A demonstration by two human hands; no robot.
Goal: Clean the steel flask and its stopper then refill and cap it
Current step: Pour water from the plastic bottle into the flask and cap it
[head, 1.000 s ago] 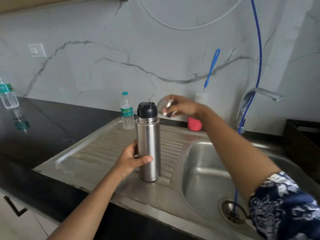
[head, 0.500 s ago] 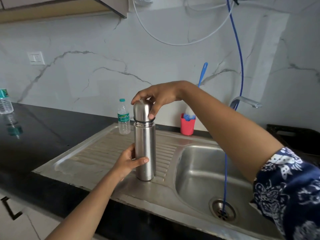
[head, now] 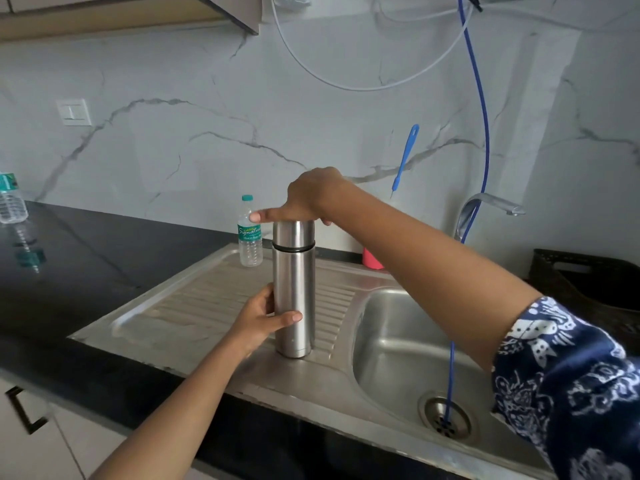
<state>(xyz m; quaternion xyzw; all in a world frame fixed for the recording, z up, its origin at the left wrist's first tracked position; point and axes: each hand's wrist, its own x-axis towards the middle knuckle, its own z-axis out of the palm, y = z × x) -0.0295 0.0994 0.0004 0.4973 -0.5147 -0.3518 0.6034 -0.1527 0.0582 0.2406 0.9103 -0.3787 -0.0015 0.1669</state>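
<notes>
Steel flask (head: 293, 299) upright on sink drainboard (head: 194, 306), left hand (head: 261, 318) grip clasping lower body as before. Right hand (head: 308, 199), earlier curled round steel cap (head: 293, 233), now lies atop it, one finger straight; grip unclear.

Steel flask (head: 294, 292): brushed stainless, smooth, satin sheen, with a thin black band below the cap.
Drainboard (head: 194, 306): ribbed stainless, duller, streaked.
Bench (head: 86, 265), 9 o'clock of the flask: black stone, polished, mirror-glossy.
Wall (head: 207, 109): smooth, grey-veined, marble look.
Water bottle (head: 250, 240), 11 o'clock of the flask: clear ridged plastic.
Sleeve (head: 571, 393): navy printed cloth.
</notes>
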